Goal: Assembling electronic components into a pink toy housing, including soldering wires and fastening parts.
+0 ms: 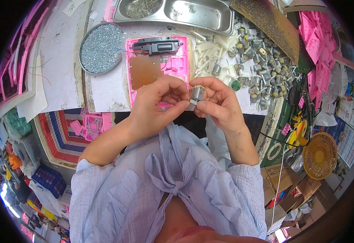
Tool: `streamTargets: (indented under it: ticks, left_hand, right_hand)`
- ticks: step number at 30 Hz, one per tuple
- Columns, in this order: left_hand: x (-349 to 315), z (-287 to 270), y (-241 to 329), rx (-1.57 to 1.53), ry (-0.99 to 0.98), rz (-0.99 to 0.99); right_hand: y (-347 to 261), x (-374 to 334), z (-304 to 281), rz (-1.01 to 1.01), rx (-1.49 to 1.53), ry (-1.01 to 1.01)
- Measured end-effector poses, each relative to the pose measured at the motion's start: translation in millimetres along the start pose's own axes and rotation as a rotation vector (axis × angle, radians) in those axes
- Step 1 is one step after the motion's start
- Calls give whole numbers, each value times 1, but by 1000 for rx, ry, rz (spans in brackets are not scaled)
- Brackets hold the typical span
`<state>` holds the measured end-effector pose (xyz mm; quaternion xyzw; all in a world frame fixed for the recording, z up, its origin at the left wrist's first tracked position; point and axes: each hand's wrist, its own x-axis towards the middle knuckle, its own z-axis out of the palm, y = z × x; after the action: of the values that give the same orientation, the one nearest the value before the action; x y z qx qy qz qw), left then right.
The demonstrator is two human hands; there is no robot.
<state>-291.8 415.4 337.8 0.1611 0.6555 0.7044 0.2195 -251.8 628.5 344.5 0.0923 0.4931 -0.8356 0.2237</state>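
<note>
- Nearest the camera: light-blue top (175, 162) with a tied bow, on the near side of the grip.
- Right hand (222, 101): thumb and fingers pinching a small motor (199, 92), a silver-grey can.
- Motor location: between the two hands, over the near edge of the worktable (104, 90).
- Left hand (161, 97): fingertips drawn together beside the motor's near end; cannot tell whether they pinch anything, contact point too small to read.
- Just beyond the grip, to its left: pink housing (182, 60) bearing a brown sheet (144, 72) and a black module (161, 46) with thin wires.
- Farther left of the grip: round dish (80, 56) full of small silvery screws (102, 46).
- Beyond and right of the grip: white plastic parts (204, 56), then a pile of similar motors (266, 60).
- Farthest beyond the grip: compartmented metal tray (199, 17).
</note>
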Motion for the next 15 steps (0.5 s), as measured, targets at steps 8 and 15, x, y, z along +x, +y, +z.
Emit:
streamTargets:
  ticks: [8,15]
  left_hand:
    - [-1,-2,0,115,-45,73]
    - [-2,-6,-3,202,-46,178]
  right_hand:
    - [-2,-5,2,-39,-174,37]
    - [4,-7,10,-437,-715,115]
